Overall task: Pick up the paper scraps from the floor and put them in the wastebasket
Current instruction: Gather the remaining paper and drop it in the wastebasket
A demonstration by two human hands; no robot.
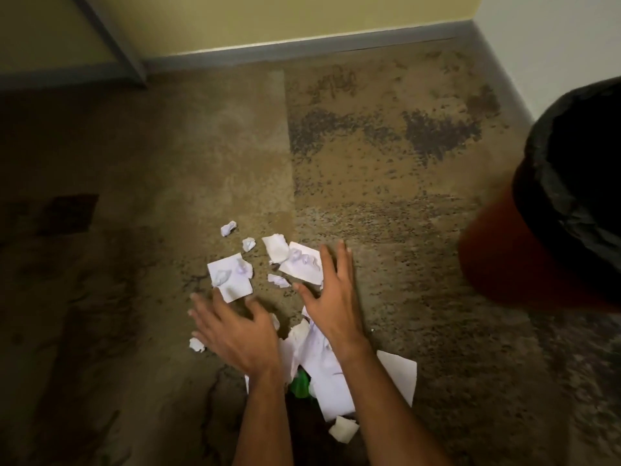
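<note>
Left grip (235, 326) spread flat, right grip (331, 290) spread flat; forearms extended forward

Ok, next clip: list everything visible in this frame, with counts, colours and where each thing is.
flat paper scraps: at least six, white, on the floor around and under the hands
crumpled paper scraps: at least three loose ones, white, two beyond the flat pieces, one beside the left hand
green object: one, green, mostly hidden under paper between the forearms; cannot tell what
wastebasket: one, red with black liner, right edge, partly cut off
floor: brown, speckled, dark patches
wall: yellow, grey skirting, far side
grey leg: one, upper left
left hand: open, fingers spread over scraps
right hand: open, fingers spread beside a flat scrap
</note>
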